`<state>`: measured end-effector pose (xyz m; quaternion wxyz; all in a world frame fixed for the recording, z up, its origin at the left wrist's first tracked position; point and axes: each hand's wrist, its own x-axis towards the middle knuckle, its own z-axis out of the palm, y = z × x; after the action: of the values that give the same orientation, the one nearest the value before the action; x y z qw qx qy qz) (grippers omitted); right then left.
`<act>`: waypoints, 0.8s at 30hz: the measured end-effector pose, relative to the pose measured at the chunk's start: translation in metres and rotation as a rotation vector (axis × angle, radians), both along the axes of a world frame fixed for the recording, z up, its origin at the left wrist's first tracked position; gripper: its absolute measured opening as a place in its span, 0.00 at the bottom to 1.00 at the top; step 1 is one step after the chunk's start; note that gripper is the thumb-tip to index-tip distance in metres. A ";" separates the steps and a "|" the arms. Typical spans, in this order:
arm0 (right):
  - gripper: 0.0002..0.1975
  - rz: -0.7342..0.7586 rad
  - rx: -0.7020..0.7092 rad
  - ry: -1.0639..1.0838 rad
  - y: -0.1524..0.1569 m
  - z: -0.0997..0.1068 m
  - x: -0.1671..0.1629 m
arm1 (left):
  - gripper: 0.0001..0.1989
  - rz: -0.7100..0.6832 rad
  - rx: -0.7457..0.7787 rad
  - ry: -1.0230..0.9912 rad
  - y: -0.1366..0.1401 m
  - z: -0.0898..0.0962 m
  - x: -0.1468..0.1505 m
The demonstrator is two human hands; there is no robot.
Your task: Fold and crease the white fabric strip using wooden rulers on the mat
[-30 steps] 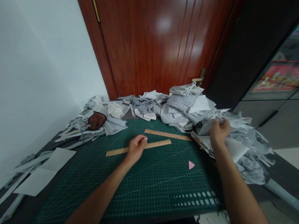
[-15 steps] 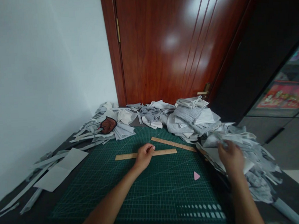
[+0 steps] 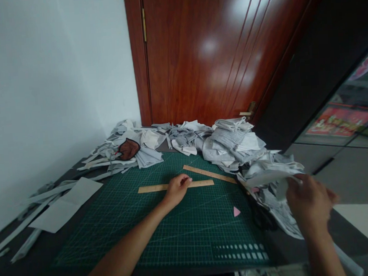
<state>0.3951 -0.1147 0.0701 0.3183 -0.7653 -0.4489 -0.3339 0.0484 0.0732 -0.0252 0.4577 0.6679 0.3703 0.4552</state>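
My left hand (image 3: pixel 177 189) rests over the middle of a wooden ruler (image 3: pixel 151 188) on the green cutting mat (image 3: pixel 165 232). Its fingers are curled in with the thumb against them, and I see nothing in them. On the right, my right hand (image 3: pixel 311 207), blurred by motion, grips a pale fabric piece (image 3: pixel 268 177) by its edge and holds it raised over a heap of grey and white cloth (image 3: pixel 274 197). Dark-handled scissors (image 3: pixel 265 218) lie below that heap, at the mat's right edge. A pink triangular tailor's chalk (image 3: pixel 236 211) lies on the mat.
A second wooden ruler (image 3: pixel 208 174) lies slanted behind the first. Folded grey cloth (image 3: pixel 231 145) is piled at the back right. Scraps and a brown mesh piece (image 3: pixel 129 149) lie back left. A pale flat sheet (image 3: pixel 65 205) is at the left, a wooden door (image 3: pixel 194 61) behind.
My right hand has moved right and lifted the pale piece off the heap, uncovering the scissors. My left hand stays on the ruler. The view has shifted slightly.
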 end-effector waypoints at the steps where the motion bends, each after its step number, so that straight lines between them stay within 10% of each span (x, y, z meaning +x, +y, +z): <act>1: 0.13 0.114 0.066 0.082 0.007 0.009 -0.013 | 0.18 -0.015 -0.019 -0.020 -0.002 0.001 -0.001; 7: 0.10 0.904 0.009 0.680 0.072 0.009 -0.108 | 0.46 -0.301 -0.289 -0.193 -0.019 0.017 -0.014; 13: 0.13 1.088 -0.243 0.865 0.122 -0.057 -0.150 | 0.45 -0.705 -0.725 -0.382 -0.023 0.037 -0.034; 24: 0.37 1.220 -0.515 1.303 0.123 -0.070 -0.121 | 0.22 -0.198 -0.357 -0.016 0.015 0.033 -0.060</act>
<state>0.2739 0.0088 0.0002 0.4485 -0.4805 -0.5665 0.4970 -0.0120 0.0886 0.0081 0.6144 0.6058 0.3740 0.3401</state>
